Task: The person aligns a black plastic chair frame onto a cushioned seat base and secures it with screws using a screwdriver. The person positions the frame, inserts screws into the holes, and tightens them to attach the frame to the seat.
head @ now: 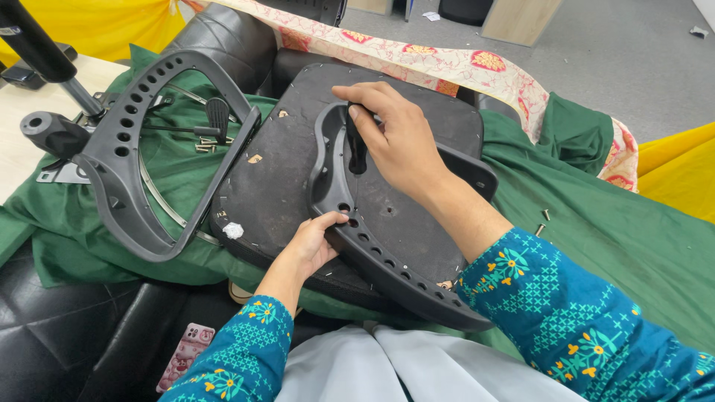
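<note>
Upturned chair seat [283, 179] lies on a green cloth [596, 223], underside up for access. Left hand [313, 249] pinches the armrest bracket [357, 246] steady against it; right hand [391, 138] is clenched around a screwdriver [357, 149] held upright in the bracket.

Teal floral-embroidered sleeves [573, 313], bare hands

To your left, a second armrest [149, 149] lies on the green cloth [596, 223], loose screws [202, 143] inside its loop. You have a phone [185, 356] on the black sofa [52, 335] below.
</note>
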